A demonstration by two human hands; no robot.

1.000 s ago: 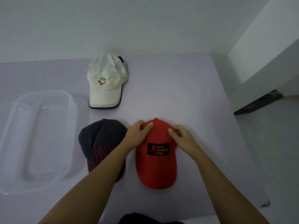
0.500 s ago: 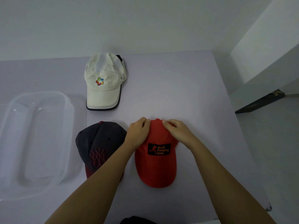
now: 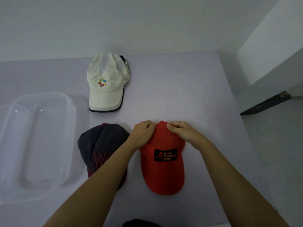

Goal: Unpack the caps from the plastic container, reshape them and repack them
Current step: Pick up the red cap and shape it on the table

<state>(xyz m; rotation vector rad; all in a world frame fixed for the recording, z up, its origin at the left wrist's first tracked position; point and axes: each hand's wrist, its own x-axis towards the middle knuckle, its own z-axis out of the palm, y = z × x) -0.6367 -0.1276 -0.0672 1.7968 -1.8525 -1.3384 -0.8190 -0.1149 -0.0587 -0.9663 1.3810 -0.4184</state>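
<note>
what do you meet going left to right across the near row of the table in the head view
container → dark cap → red cap, with the left hand and right hand gripping its crown

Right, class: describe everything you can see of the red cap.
The red cap looks like cloth, with a button on top and a black patch reading Back Packing Gear in orange. It lies crown up on the table, brim toward the person, beside the dark cap. The left hand and right hand grip its crown.
</note>
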